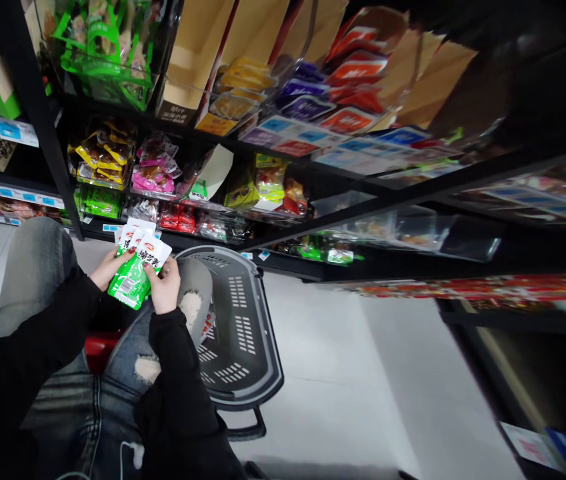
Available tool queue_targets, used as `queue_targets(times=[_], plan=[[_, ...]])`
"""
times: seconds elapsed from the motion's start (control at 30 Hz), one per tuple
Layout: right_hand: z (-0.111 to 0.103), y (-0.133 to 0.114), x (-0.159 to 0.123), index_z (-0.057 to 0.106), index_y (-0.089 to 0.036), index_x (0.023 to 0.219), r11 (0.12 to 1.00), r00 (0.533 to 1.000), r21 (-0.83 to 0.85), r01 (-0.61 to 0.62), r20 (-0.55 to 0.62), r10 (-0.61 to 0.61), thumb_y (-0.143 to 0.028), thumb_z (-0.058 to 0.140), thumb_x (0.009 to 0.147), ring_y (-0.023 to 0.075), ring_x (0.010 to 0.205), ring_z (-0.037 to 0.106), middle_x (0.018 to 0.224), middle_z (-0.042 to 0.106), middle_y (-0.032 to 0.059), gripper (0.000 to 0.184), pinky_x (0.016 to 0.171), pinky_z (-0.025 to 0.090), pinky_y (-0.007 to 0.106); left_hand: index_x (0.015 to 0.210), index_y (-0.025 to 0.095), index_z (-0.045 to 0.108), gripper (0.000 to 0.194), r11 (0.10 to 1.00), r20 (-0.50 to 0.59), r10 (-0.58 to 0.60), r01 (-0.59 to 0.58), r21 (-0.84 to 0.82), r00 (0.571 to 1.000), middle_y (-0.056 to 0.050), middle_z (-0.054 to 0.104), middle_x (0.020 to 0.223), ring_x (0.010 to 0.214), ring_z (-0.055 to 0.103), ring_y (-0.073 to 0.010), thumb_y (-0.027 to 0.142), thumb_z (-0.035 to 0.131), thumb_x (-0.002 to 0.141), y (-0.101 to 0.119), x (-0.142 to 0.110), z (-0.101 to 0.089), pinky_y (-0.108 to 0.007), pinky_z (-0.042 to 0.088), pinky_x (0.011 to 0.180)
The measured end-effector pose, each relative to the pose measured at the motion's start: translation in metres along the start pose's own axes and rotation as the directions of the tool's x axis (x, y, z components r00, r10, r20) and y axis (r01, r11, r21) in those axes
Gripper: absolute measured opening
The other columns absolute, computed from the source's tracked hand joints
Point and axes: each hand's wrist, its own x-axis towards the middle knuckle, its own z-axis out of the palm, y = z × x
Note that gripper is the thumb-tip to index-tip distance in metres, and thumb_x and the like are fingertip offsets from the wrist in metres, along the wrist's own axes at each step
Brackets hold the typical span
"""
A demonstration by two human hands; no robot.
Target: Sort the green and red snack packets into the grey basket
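Observation:
Both my hands hold a small stack of green and white snack packets (135,267) above my knees. My left hand (107,267) grips the stack's left edge, fingers curled under it. My right hand (165,287) pinches the right side of the front packet. I am crouched or seated, in torn grey jeans and black sleeves. A grey plastic shopping basket (243,327) sits on the floor just right of my right knee.
Black store shelves (313,200) run from upper left to the right, filled with coloured snack packets and price tags. Pale tiled floor (337,373) lies right of the basket. A red object (97,347) shows under my legs.

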Motion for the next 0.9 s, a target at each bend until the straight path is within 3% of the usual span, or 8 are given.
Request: queue_targets(times=[0.1,0.2,0.3,0.43,0.5,0.6,0.73,0.9], plan=[[-0.006,0.0,0.004,0.047,-0.018,0.09,0.998,0.988,0.052,-0.021,-0.152,0.029,-0.036,0.065,0.061,0.0157,0.071,0.058,0.081,0.063,0.0016,0.039,0.071,0.047,0.031,0.087,0.014,0.062,0.035,1.0,-0.052,0.013,-0.013,0.015,0.999,-0.004,0.071,0.075,0.066,0.065,-0.0173,0.027,0.075,0.056,0.001,0.001,0.001,-0.03,0.05,0.068],[-0.016,-0.006,0.009,0.045,-0.019,0.089,0.998,0.925,0.056,0.025,-0.381,-0.002,-0.033,0.062,0.061,0.0151,0.075,0.057,0.084,0.061,0.0014,0.036,0.074,0.046,0.03,0.085,0.015,0.061,0.034,0.998,-0.079,0.045,-0.042,0.045,0.996,-0.003,0.071,0.074,0.065,0.064,-0.0177,0.026,0.074,0.055,-0.001,0.004,-0.001,-0.032,0.05,0.068],[-0.025,-0.018,0.007,0.047,-0.018,0.097,0.995,0.876,-0.065,0.079,-0.471,-0.1,-0.031,0.056,0.067,0.0169,0.083,0.057,0.091,0.059,0.0033,0.035,0.08,0.045,0.032,0.086,0.014,0.062,0.035,0.991,-0.082,0.08,-0.07,0.115,0.993,-0.005,0.071,0.076,0.067,0.064,-0.0198,0.028,0.073,0.056,-0.004,0.008,-0.003,-0.035,0.05,0.071],[-0.014,-0.039,-0.008,0.052,-0.015,0.109,0.882,0.904,-0.452,0.134,-0.308,-0.295,-0.024,0.048,0.073,0.0241,0.094,0.055,0.099,0.056,0.0106,0.037,0.087,0.043,0.04,0.092,0.014,0.063,0.038,0.949,-0.037,0.196,-0.181,0.257,0.98,-0.008,0.071,0.091,0.083,0.065,-0.0248,0.031,0.071,0.059,-0.011,0.009,-0.005,-0.037,0.048,0.078],[0.0,-0.044,-0.016,0.052,-0.015,0.113,0.813,0.932,-0.56,0.163,-0.184,-0.313,-0.02,0.045,0.075,0.0256,0.097,0.054,0.106,0.051,0.014,0.039,0.087,0.043,0.041,0.094,0.014,0.063,0.038,0.906,-0.003,0.26,-0.243,0.346,0.965,-0.009,0.071,0.095,0.09,0.063,-0.0266,0.031,0.07,0.061,-0.014,0.009,-0.006,-0.038,0.047,0.082],[0.023,-0.04,-0.023,0.049,-0.011,0.121,0.796,0.971,-0.578,0.181,-0.025,-0.239,-0.025,0.044,0.08,0.0274,0.105,0.051,0.116,0.045,0.0184,0.043,0.09,0.043,0.042,0.097,0.013,0.064,0.038,0.865,0.047,0.313,-0.305,0.398,0.948,-0.01,0.07,0.098,0.097,0.061,-0.0275,0.028,0.069,0.062,-0.018,0.009,-0.008,-0.039,0.043,0.089],[0.032,-0.026,-0.021,0.051,-0.005,0.12,0.828,0.975,-0.516,0.22,0.113,-0.189,-0.031,0.046,0.082,0.0294,0.119,0.042,0.126,0.04,0.0218,0.047,0.101,0.035,0.044,0.095,0.014,0.066,0.037,0.912,0.016,0.304,-0.295,0.285,0.953,-0.008,0.07,0.098,0.103,0.059,-0.0276,0.024,0.07,0.059,-0.021,0.013,-0.012,-0.039,0.04,0.095],[0.019,-0.022,-0.013,0.054,-0.01,0.117,0.89,0.99,-0.44,0.115,0.12,-0.069,-0.026,0.061,0.069,0.0191,0.081,0.057,0.113,0.049,0.0164,0.051,0.082,0.048,0.036,0.091,0.016,0.067,0.031,0.988,-0.008,0.128,-0.127,0.086,0.992,-0.007,0.071,0.088,0.096,0.062,-0.0294,0.033,0.065,0.065,-0.022,0.021,-0.013,-0.041,0.048,0.085]])
